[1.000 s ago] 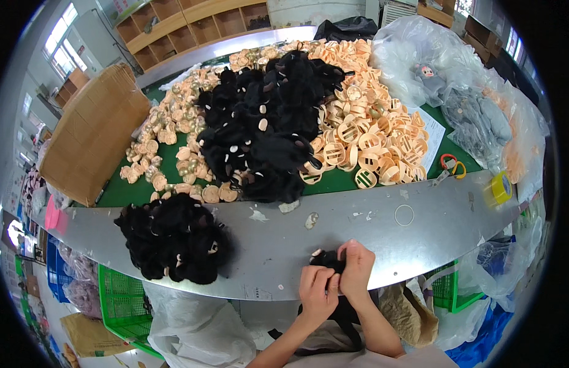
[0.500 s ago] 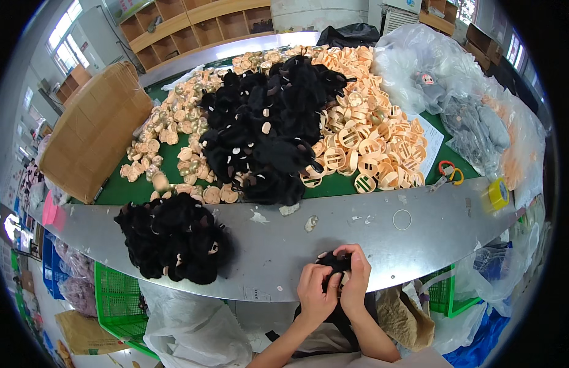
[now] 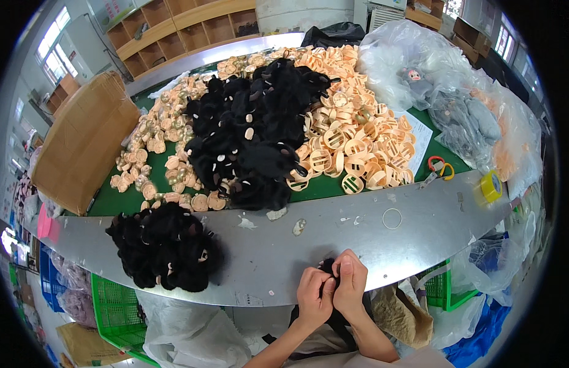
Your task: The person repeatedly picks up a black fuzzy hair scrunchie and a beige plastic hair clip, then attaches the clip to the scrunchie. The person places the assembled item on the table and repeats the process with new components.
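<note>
At the front edge of the metal table (image 3: 358, 236), my left hand (image 3: 313, 295) and my right hand (image 3: 350, 283) are close together. Both have their fingers curled round a small black plush piece (image 3: 326, 265), mostly hidden between them. To the left lies a heap of similar black plush pieces (image 3: 165, 245), a few showing pale patches. A larger black plush pile (image 3: 254, 122) covers the middle of the green surface (image 3: 315, 194). Peach-coloured plastic ring-shaped parts (image 3: 358, 141) are heaped to its right, and peach round parts with clear domes (image 3: 168, 126) lie to its left.
Orange-handled scissors (image 3: 436, 170) and a yellow tape roll (image 3: 491, 186) lie at the right. Clear plastic bags (image 3: 413, 55) are piled at the back right. A cardboard box (image 3: 82, 144) stands at the left. Below the table edge is a green crate (image 3: 116, 310).
My hands have closed further over the black plush piece, which now shows less. The whole scene has shifted slightly left in view.
</note>
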